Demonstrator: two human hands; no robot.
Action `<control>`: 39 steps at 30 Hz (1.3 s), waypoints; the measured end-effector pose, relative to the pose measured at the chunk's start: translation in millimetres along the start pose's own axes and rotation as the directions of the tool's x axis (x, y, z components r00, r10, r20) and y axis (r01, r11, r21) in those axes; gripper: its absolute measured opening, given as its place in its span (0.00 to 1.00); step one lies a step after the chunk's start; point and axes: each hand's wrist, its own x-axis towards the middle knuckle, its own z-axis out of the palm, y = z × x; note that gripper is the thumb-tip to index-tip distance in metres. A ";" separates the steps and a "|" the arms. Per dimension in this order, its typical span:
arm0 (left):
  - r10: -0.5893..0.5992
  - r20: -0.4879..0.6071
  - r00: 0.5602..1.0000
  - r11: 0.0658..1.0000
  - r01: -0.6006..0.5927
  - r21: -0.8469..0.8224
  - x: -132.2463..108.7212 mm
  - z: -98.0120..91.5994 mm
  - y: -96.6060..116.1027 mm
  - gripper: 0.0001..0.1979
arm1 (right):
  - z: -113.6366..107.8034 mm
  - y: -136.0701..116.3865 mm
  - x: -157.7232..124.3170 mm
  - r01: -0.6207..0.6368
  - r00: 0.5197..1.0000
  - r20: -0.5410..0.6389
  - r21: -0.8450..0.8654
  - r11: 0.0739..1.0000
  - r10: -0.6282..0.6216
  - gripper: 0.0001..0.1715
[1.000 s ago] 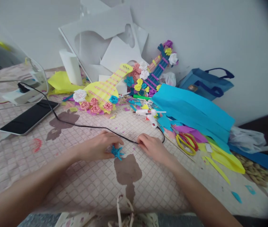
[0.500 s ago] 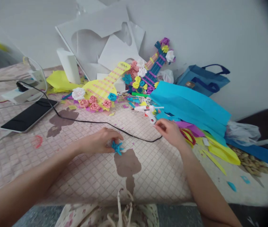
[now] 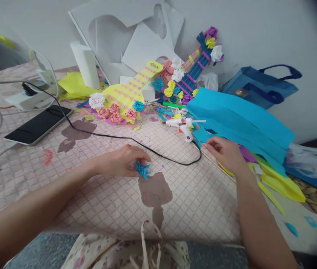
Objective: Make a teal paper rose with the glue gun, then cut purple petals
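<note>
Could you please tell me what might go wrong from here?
The black cord loops between the left hand and the right hand, so either might snag it and drag the glue gun. That tool lies beside paper scraps, which might scorch if it is hot. The blue flower at the left hand's fingers could be crushed by a tight pinch.

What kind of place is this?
It looks like a craft table: there's a glue gun, a yellow guitar shape decorated with flowers, and a crumpled blue piece in the left hand.
</note>
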 end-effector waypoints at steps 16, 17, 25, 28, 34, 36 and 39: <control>-0.009 0.035 0.999 1.000 0.009 0.001 -1.7 -1.0 -2.1 0.16 | -8.0 18.3 -5.0 -0.063 0.998 -0.003 -0.016 0.998 0.063 0.12; -0.015 0.039 0.999 1.000 0.015 0.001 -1.8 -1.2 -2.0 0.17 | -9.4 21.8 -5.7 -0.067 0.998 -0.006 -0.019 0.998 0.067 0.12; -0.050 0.067 0.997 0.999 0.049 0.007 -1.7 -3.1 -0.2 0.17 | -14.7 39.1 -8.5 -0.096 0.994 0.043 -0.037 0.995 0.097 0.12; -0.073 0.064 0.995 0.997 0.072 0.022 -2.2 -3.8 0.3 0.19 | -12.7 38.8 -8.4 -0.109 0.991 0.082 -0.014 0.994 0.110 0.10; -0.122 0.057 0.991 0.992 0.121 0.021 -5.5 -3.4 -1.3 0.29 | -3.6 43.5 -7.8 -0.061 0.954 0.292 -0.050 0.997 0.073 0.11; -0.129 0.053 0.990 0.992 0.128 0.015 -6.3 -3.7 -1.0 0.31 | -1.1 43.9 -8.3 -0.059 0.935 0.346 -0.046 0.997 0.072 0.11; -0.129 0.055 0.990 0.992 0.129 0.015 -6.3 -4.5 0.0 0.32 | 2.4 42.0 -9.5 -0.045 0.936 0.347 -0.050 0.998 0.059 0.11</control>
